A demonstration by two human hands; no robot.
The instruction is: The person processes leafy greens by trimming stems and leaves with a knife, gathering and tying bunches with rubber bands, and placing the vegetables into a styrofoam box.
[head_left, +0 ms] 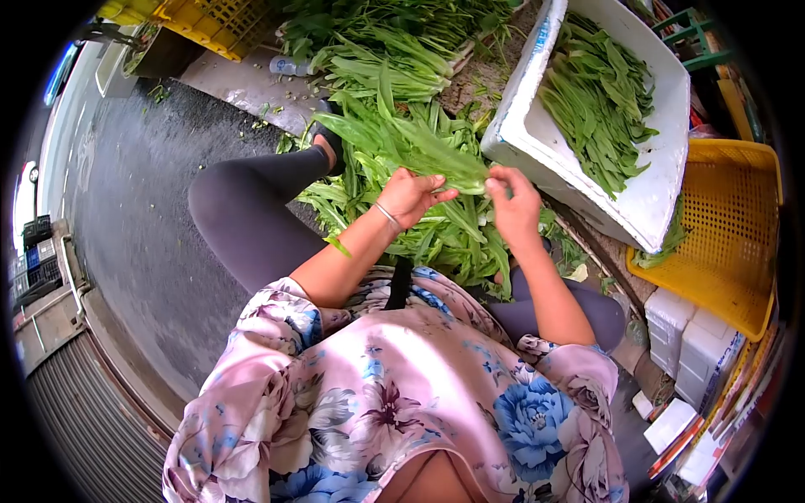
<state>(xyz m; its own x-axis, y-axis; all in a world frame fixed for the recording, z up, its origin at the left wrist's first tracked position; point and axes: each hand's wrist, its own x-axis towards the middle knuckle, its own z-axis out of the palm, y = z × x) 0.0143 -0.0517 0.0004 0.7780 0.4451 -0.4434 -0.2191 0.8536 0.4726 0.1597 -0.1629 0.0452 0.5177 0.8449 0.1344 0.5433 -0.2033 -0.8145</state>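
A long-leaved lettuce head (402, 141) is held up in front of me, its leaves pointing to the upper left and its pale stem end to the right. My left hand (409, 198), with a bangle at the wrist, is closed against the underside of its lower leaves. At the stem end, the thumb and fingers of my right hand (515, 208) pinch the base. Below both hands, a loose heap of similar greens (453, 239) lies between my legs. Part of the left fingers is hidden behind the leaves.
To the right stands a white foam box (524, 126) with long green leaves (599, 105) inside. A yellow basket (729, 226) sits beyond it. More bunched greens (381, 67) lie ahead, near a plastic bottle (289, 66). Another yellow crate (210, 29) is at upper left.
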